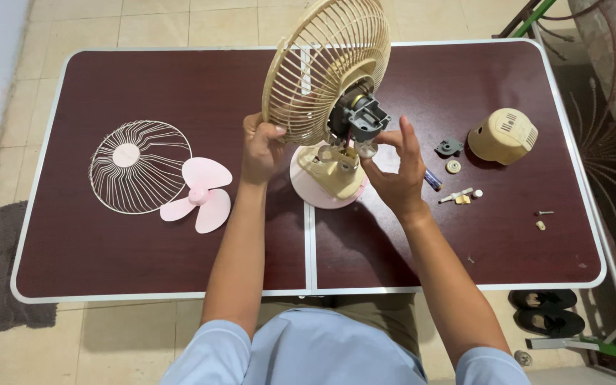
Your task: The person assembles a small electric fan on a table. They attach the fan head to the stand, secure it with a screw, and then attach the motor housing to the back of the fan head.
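Note:
A small desk fan stands in the middle of the dark red table, on a pink round base. Its cream rear grille is tilted up, and the bare grey motor shows behind it. My left hand grips the lower rim of the grille. The fingers of my right hand touch the underside of the motor at the cream neck. The front wire guard and the pink blade lie flat to the left.
To the right lie the cream motor cover, a grey plastic part, a small round knob, a screwdriver and loose screws. Black sandals sit on the tiled floor at the lower right.

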